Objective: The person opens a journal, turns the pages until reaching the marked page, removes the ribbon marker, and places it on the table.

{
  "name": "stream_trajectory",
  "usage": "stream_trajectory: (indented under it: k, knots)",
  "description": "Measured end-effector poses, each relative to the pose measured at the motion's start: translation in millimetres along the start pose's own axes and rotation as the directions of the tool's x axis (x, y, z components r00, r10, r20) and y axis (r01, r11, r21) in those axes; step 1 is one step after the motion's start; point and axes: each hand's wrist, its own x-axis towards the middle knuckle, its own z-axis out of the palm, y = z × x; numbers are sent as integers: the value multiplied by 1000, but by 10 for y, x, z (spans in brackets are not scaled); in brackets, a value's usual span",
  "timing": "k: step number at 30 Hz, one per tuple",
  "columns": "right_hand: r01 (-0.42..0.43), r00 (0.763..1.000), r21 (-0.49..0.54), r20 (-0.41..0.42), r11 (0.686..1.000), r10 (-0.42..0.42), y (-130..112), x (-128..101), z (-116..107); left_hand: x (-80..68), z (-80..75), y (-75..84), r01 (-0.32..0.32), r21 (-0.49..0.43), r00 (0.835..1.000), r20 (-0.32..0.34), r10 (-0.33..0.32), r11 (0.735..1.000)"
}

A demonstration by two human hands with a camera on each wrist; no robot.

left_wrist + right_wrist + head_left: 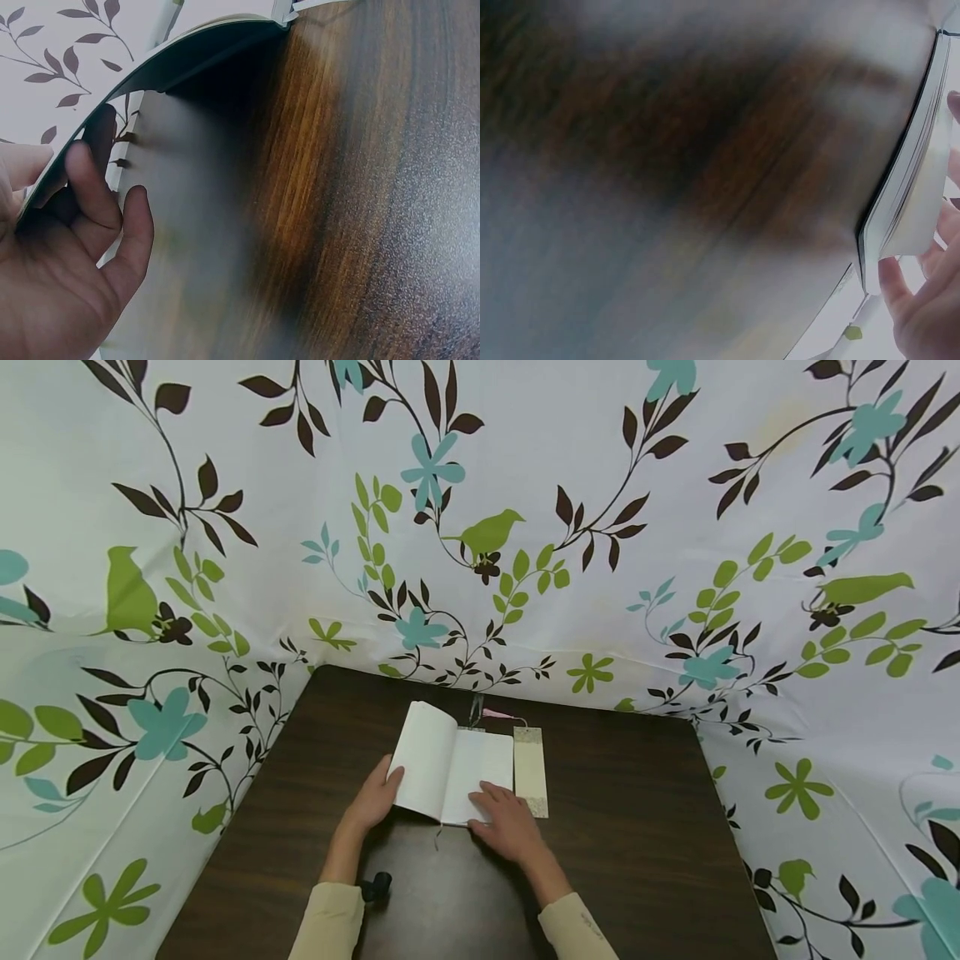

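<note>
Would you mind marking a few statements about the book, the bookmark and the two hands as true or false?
1. The book lies open on the dark wooden table. True.
2. The left hand holds up the book's left side. True; its fingers curl round the cover's edge.
3. The bookmark is tucked between the pages. False; it lies on the table beside the book's right edge.
4. The right hand hovers away from the book. False; it rests on the right-hand page.
5. The book is closed. False; blank pages show.
</note>
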Motion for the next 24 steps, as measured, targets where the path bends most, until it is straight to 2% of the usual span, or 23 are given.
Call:
stream_trajectory:
  k: [13,21,24]
  knots:
    - [79,995,-36,-57,996,-81,64,-44,-58,12,3,-29,5,-20,1000,-8,-5,1000]
    - [36,985,-7,-167,999,-36,56,-46,-34,10,8,-37,0,-15,1000,-17,0,1000]
    - [-10,968,30,-251,1000,17,35,-40,-19,14,17,-36,1,-17,1000,-24,-2,1000]
